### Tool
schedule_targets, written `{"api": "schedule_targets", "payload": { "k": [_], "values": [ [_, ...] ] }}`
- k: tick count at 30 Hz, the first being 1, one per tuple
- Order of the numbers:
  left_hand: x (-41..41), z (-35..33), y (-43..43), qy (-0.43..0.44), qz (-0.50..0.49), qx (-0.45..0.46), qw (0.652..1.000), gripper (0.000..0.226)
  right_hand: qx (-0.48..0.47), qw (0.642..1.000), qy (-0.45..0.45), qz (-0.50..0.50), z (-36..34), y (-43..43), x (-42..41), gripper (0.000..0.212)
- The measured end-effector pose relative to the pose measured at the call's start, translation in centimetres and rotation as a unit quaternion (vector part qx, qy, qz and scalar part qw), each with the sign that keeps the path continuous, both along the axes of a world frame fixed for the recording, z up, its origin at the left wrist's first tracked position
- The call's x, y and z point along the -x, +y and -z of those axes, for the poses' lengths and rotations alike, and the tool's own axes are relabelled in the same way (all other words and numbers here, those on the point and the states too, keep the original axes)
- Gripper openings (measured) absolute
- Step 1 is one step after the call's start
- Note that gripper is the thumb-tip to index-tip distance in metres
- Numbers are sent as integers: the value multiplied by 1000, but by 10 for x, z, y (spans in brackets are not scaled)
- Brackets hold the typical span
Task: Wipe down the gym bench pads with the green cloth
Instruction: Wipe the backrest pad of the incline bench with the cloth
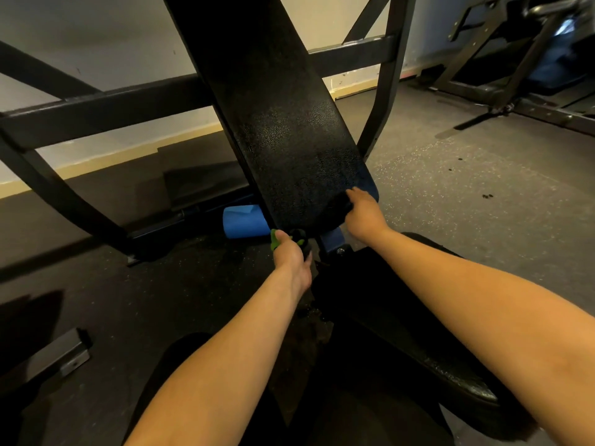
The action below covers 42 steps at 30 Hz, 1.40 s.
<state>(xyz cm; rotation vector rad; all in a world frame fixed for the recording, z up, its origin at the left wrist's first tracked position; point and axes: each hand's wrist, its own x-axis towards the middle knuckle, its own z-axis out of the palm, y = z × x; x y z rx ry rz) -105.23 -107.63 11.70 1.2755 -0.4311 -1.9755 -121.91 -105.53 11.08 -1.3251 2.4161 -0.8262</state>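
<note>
The black back pad (283, 130) of the gym bench slopes up and away from me, and the black seat pad (450, 375) lies below at the right. My right hand (363, 214) rests on the back pad's lower right corner, its fingers curled over a dark bunched cloth (336, 204); the cloth's colour is lost in shade. My left hand (291, 255) grips a small green-and-black object (274, 241) just under the back pad's bottom edge. Most of that object is hidden in my fist, so I cannot tell what it is.
Black steel frame bars (106, 107) cross behind the pad and slant down to the floor at the left. A blue foam roller (244, 222) sits by the bench hinge. Another machine (502, 59) stands at the far right on the speckled rubber floor (467, 194). A metal foot (61, 355) lies lower left.
</note>
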Motion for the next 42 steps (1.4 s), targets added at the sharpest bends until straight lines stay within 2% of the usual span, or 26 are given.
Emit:
{"api": "schedule_targets", "payload": {
  "k": [3, 5, 8, 11, 13, 15, 18, 20, 23, 26, 29, 31, 33, 35, 36, 37, 40, 42],
  "values": [
    [12, -7, 2, 6, -21, -8, 1000, 51, -55, 998, -23, 34, 0, 4, 20, 61],
    [19, -10, 6, -4, -33, -12, 999, 52, -59, 996, -56, 29, 2, 6, 23, 61],
    [35, -8, 11, -9, -31, -8, 999, 52, -50, 997, -57, 26, 7, 8, 22, 64],
    [72, -13, 16, -2, 23, 17, 1000, 44, -62, 997, -47, 15, 8, 9, 23, 67],
    [99, -16, 14, -47, 53, 53, 996, 42, -74, 996, -47, 10, 5, 14, 28, 66],
    [115, -13, 10, -100, 67, 82, 989, 39, -78, 994, -72, 14, 0, 21, 37, 57],
    [114, -11, 12, -97, 101, 98, 985, 22, -59, 992, -104, 36, -5, 30, 44, 42],
    [105, -8, 16, -81, 137, 89, 983, 27, -34, 992, -120, 34, -9, 30, 39, 29],
    [84, -8, 20, -110, 214, 126, 962, 30, 6, 972, -235, 0, -21, 23, 18, 35],
    [57, -8, 12, -218, 273, 286, 892, 31, 28, 937, -347, -17, -32, 16, -7, 23],
    [28, -23, -7, -303, 374, 419, 770, 59, 83, 907, -414, -5, -37, 11, -26, 20],
    [10, -31, -23, -343, 406, 491, 690, 73, 132, 928, -349, 18, -35, 3, -31, 29],
    [-10, -26, -45, -433, 367, 561, 602, 79, 178, 953, -230, 90, -32, -5, -34, 32],
    [-29, -13, -63, -520, 341, 589, 516, 76, 182, 962, -162, 124, -25, -11, -39, 24],
    [-38, -8, -68, -535, 346, 595, 490, 75, 166, 969, -144, 112, -19, -14, -43, 20],
    [-43, -3, -69, -530, 353, 601, 483, 76, 146, 979, -112, 86, -14, -17, -51, 20],
    [-43, 5, -66, -489, 350, 618, 507, 76, 102, 994, 14, -24, -3, -25, -78, 38],
    [-39, 8, -64, -484, 344, 615, 519, 77, 97, 992, 45, -70, 1, -29, -91, 47]
  ]
}}
